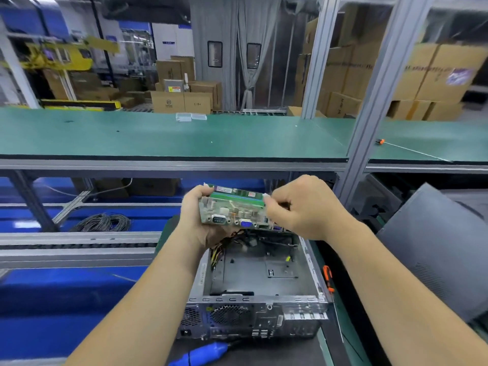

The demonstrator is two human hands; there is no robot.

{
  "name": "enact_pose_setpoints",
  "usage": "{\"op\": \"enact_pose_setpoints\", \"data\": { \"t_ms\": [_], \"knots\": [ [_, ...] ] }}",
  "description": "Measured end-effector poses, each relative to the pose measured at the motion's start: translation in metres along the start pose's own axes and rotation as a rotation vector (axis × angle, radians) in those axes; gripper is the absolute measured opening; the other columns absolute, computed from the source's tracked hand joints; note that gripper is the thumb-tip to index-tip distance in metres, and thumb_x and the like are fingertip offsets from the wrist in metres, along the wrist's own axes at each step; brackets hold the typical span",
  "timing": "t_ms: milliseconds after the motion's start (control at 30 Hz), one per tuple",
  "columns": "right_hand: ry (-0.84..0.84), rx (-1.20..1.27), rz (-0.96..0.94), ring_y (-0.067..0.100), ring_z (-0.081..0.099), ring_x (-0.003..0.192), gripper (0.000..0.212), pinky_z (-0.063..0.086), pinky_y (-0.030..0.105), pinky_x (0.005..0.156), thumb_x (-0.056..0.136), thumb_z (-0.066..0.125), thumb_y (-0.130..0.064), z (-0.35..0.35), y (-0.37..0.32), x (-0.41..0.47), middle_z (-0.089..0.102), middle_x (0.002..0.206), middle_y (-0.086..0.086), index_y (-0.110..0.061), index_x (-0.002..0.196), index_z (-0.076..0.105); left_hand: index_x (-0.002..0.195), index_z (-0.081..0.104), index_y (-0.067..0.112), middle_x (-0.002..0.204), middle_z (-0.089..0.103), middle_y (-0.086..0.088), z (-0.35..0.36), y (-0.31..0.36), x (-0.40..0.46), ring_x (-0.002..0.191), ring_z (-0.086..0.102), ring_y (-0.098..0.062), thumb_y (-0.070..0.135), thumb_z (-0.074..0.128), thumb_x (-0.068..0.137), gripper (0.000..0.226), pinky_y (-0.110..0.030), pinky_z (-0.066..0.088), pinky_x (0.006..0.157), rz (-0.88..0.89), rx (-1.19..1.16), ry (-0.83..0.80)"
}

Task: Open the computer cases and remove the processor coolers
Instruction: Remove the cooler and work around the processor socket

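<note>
A motherboard (232, 210) is held above the open computer case (260, 286) by both hands: its left edge is gripped by the left hand (196, 220), while the green memory module (237, 198) on top is pinched by the right hand (301, 207). An orange-handled screwdriver (328, 278) lies just beside the case.

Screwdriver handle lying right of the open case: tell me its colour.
Orange with black, seen in the head view: the screwdriver lies beside the computer case.
</note>
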State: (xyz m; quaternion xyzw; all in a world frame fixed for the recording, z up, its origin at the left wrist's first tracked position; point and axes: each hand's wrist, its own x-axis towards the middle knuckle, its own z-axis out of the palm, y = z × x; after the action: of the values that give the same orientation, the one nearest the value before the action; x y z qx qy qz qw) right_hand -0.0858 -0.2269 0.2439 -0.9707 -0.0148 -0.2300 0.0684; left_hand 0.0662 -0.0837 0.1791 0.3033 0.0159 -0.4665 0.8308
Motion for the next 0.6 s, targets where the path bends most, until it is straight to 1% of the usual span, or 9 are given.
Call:
{"op": "enact_pose_setpoints", "data": {
  "t_ms": [33, 133, 200, 300, 367, 433, 533, 567, 600],
  "knots": [
    [-0.009, -0.010, -0.013, 0.021, 0.025, 0.047, 0.049, 0.025, 0.032, 0.048, 0.088, 0.039, -0.044, 0.000, 0.002, -0.003, 0.031, 0.045, 0.005, -0.013, 0.051, 0.033, 0.127, 0.056, 0.003, 0.119, 0.066, -0.030, 0.003, -0.005, 0.000, 0.095, 0.069, -0.048, 0.027, 0.055, 0.080, 0.052, -0.062, 0.055, 0.076, 0.028, -0.007, 0.012],
    [0.048, 0.018, -0.002, 0.023, 0.026, 0.047, 0.049, 0.029, 0.033, 0.049, 0.087, 0.038, -0.046, -0.003, 0.009, -0.013, 0.028, 0.044, 0.003, -0.015, 0.050, 0.028, 0.137, 0.053, 0.007, 0.131, 0.061, -0.026, 0.010, -0.017, -0.001, 0.114, 0.063, -0.045, 0.035, 0.059, 0.080, 0.064, -0.060, 0.048, 0.096, 0.053, -0.006, -0.030],
    [0.111, 0.056, 0.027, 0.022, 0.025, 0.046, 0.050, 0.028, 0.033, 0.048, 0.088, 0.038, -0.044, -0.008, 0.014, -0.019, 0.025, 0.043, 0.001, -0.015, 0.049, 0.026, 0.131, 0.055, 0.007, 0.127, 0.063, -0.025, 0.013, -0.024, -0.003, 0.111, 0.064, -0.043, 0.038, 0.062, 0.080, 0.060, -0.057, 0.049, 0.094, 0.051, 0.041, -0.062],
    [0.080, 0.047, 0.013, 0.021, 0.025, 0.045, 0.052, 0.029, 0.034, 0.048, 0.091, 0.041, -0.040, -0.013, 0.023, -0.027, 0.026, 0.042, 0.001, -0.014, 0.048, 0.030, 0.125, 0.055, 0.011, 0.124, 0.064, -0.024, 0.015, -0.034, -0.003, 0.099, 0.066, -0.041, 0.038, 0.060, 0.078, 0.054, -0.056, 0.052, 0.086, 0.022, 0.109, -0.072],
    [0.043, 0.039, -0.017, 0.022, 0.026, 0.045, 0.052, 0.028, 0.035, 0.049, 0.092, 0.041, -0.040, -0.014, 0.029, -0.033, 0.026, 0.043, 0.002, -0.016, 0.048, 0.030, 0.129, 0.056, 0.005, 0.127, 0.063, -0.026, 0.017, -0.041, -0.003, 0.106, 0.065, -0.044, 0.039, 0.058, 0.078, 0.061, -0.063, 0.048, 0.094, -0.018, 0.113, -0.115],
    [0.041, 0.077, -0.022, 0.025, 0.030, 0.046, 0.051, 0.030, 0.037, 0.049, 0.092, 0.043, -0.041, -0.018, 0.035, -0.038, 0.031, 0.044, 0.005, -0.014, 0.049, 0.036, 0.122, 0.062, 0.003, 0.128, 0.062, -0.026, 0.022, -0.051, -0.002, 0.112, 0.063, -0.045, 0.037, 0.058, 0.077, 0.056, -0.066, 0.041, 0.102, 0.023, 0.047, -0.135],
    [0.031, 0.088, -0.056, 0.021, 0.035, 0.045, 0.053, 0.032, 0.034, 0.047, 0.091, 0.045, -0.049, -0.024, 0.042, -0.045, 0.036, 0.045, 0.002, -0.017, 0.050, 0.041, 0.094, 0.077, 0.008, 0.113, 0.070, -0.018, 0.028, -0.066, 0.002, 0.095, 0.070, -0.040, 0.034, 0.059, 0.069, 0.041, -0.060, 0.054, 0.085, 0.164, -0.018, -0.130],
    [0.012, 0.099, -0.076, 0.019, 0.038, 0.045, 0.056, 0.033, 0.033, 0.047, 0.091, 0.045, -0.056, -0.025, 0.044, -0.047, 0.039, 0.045, 0.000, -0.017, 0.051, 0.044, 0.090, 0.079, 0.010, 0.110, 0.072, -0.017, 0.029, -0.069, 0.001, 0.092, 0.071, -0.039, 0.034, 0.059, 0.066, 0.039, -0.059, 0.055, 0.082, 0.201, -0.009, -0.129],
    [-0.006, 0.181, -0.067, 0.018, 0.044, 0.047, 0.059, 0.036, 0.033, 0.048, 0.090, 0.046, -0.064, -0.029, 0.050, -0.049, 0.045, 0.047, 0.000, -0.018, 0.053, 0.051, 0.091, 0.079, 0.012, 0.113, 0.072, -0.017, 0.031, -0.072, 0.003, 0.093, 0.071, -0.038, 0.035, 0.060, 0.064, 0.040, -0.060, 0.054, 0.085, 0.228, -0.008, -0.127]
  ]
}}
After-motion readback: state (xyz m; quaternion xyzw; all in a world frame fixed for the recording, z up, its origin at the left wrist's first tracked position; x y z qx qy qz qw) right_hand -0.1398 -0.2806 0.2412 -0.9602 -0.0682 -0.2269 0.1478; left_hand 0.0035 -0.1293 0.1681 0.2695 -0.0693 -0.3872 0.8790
